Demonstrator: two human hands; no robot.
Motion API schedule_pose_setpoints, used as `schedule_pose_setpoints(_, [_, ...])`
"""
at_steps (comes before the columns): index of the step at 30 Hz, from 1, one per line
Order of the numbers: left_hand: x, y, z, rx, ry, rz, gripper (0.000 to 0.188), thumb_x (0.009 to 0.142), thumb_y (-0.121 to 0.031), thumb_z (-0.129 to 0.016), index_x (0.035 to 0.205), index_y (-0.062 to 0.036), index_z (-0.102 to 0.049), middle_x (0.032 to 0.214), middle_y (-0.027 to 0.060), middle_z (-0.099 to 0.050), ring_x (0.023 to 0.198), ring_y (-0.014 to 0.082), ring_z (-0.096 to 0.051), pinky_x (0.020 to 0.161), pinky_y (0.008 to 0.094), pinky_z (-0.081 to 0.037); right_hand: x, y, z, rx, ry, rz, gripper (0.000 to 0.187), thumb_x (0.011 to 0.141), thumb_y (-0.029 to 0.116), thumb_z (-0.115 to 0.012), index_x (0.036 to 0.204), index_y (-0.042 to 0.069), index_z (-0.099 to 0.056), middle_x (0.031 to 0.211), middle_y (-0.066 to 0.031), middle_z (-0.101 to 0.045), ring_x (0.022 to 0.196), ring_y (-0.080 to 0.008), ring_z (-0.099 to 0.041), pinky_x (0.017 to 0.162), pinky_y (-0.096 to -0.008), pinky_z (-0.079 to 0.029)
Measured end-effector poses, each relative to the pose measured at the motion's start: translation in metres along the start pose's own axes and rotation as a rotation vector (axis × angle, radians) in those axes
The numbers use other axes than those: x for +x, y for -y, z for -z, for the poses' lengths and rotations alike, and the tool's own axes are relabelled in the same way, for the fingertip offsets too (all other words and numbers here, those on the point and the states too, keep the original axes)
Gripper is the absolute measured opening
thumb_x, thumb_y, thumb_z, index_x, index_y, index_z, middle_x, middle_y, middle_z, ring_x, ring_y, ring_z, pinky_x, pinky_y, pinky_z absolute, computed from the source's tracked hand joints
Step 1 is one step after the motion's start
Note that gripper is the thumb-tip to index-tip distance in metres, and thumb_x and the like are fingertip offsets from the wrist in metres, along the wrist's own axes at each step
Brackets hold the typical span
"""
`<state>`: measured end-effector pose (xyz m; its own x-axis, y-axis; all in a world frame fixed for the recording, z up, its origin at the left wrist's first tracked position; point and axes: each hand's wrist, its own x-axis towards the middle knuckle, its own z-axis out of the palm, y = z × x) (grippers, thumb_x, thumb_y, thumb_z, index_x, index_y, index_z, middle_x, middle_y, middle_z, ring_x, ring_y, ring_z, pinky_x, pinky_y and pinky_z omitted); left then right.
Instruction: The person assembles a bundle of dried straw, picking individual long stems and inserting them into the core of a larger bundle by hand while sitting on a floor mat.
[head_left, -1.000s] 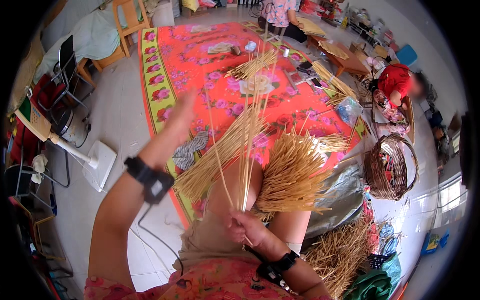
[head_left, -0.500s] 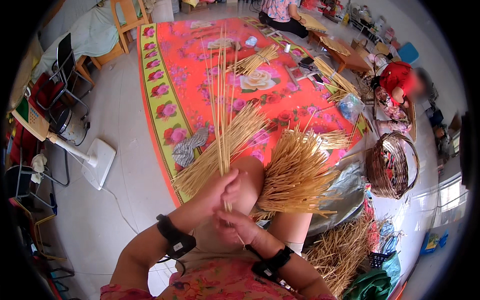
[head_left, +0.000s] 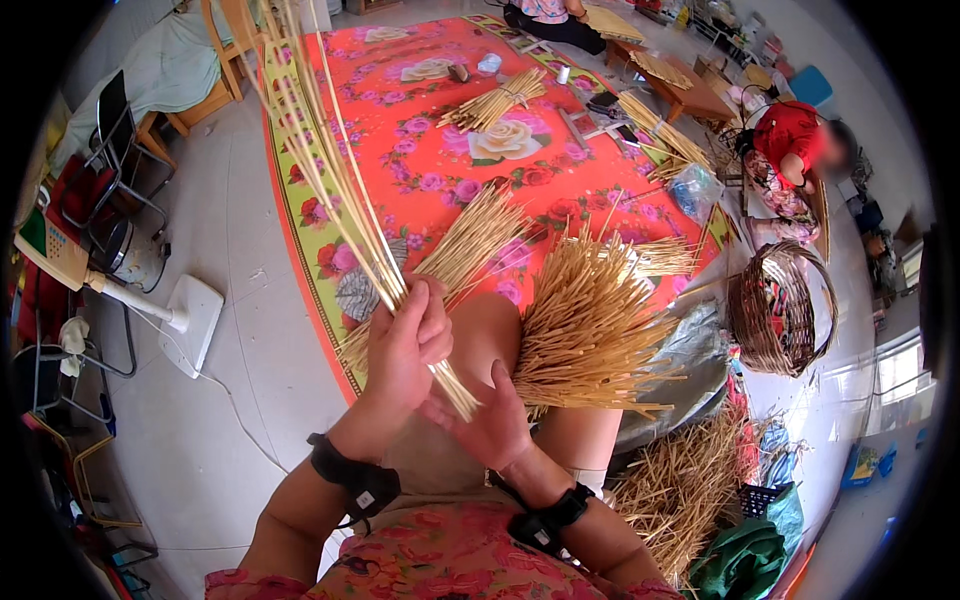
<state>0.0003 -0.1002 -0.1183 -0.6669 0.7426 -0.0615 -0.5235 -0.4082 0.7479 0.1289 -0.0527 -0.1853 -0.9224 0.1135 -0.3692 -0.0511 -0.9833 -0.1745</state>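
Observation:
In my left hand I grip a thin bunch of straw stalks, tilted up toward the far left. The lower ends stick out below that fist. My right hand lies just under those ends, thumb raised and fingers stretched out, partly behind the stalks. Beyond my knee, a loose pile of pale straw is spread on the red flowered mat. A thick sheaf of golden straw rests by my right leg, its cut ends toward me.
A tied straw bundle lies farther out on the mat. To the right are a wicker basket, a heap of straw scraps and a seated person in red. A white fan base and black chair stand left.
The stalks have swung from upright to a leftward tilt, and my left hand has risen toward the left. My right hand has loosened from their lower ends and opened beside them.

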Motion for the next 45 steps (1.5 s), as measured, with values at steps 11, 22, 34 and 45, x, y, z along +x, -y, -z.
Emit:
schedule_pose_setpoints(11, [0.0, 0.003, 0.008, 0.001, -0.205, 0.066, 0.025, 0.095, -0.036, -0.047, 0.086, -0.0125, -0.048, 0.057, -0.0064, -0.03, 0.042, 0.0035, -0.024, 0.04, 0.0204, -0.018, 0.009, -0.01, -0.001, -0.157, -0.017, -0.07, 0.06, 0.096, 0.049, -0.028, 0.12, -0.002, -0.047, 0.114, -0.0179, -0.056, 0.107, -0.028, -0.054, 0.096, -0.0404, -0.041])
schedule_pose_setpoints(22, [0.063, 0.02, 0.228, 1.02, -0.248, -0.138, 0.031, 0.093, -0.035, -0.05, 0.088, -0.0048, -0.052, 0.06, 0.0008, -0.051, 0.047, 0.0187, -0.047, 0.046, 0.0324, -0.039, -0.077, 0.051, 0.043, -0.943, 0.02, -0.231, 0.033, 0.096, 0.025, -0.046, 0.113, -0.002, -0.052, 0.1, -0.013, -0.061, 0.094, -0.0211, -0.06, 0.082, -0.033, -0.049])
schedule_pose_setpoints(34, [0.039, 0.09, 0.34, 1.844, -0.305, 0.23, 0.03, 0.089, -0.033, -0.048, 0.093, -0.0036, -0.053, 0.079, 0.0191, -0.063, 0.076, 0.0377, -0.062, 0.064, 0.0469, -0.049, -0.137, 0.054, 0.107, -1.866, -0.698, 0.946, 0.014, 0.085, 0.014, -0.057, 0.09, 0.002, -0.059, 0.069, -0.0108, -0.057, 0.051, -0.0168, -0.051, 0.05, -0.0293, -0.041])
schedule_pose_setpoints(45, [0.134, 0.176, 0.334, 1.824, -0.115, 0.122, 0.018, 0.085, -0.02, -0.05, 0.091, -0.0034, -0.048, 0.072, 0.0198, -0.061, 0.074, 0.0368, -0.062, 0.062, 0.0473, -0.048, -0.119, 0.045, 0.083, -2.007, -0.819, 1.002, 0.022, 0.084, 0.018, -0.054, 0.096, 0.002, -0.063, 0.087, -0.0166, -0.064, 0.078, -0.0339, -0.06, 0.074, -0.0379, -0.046])
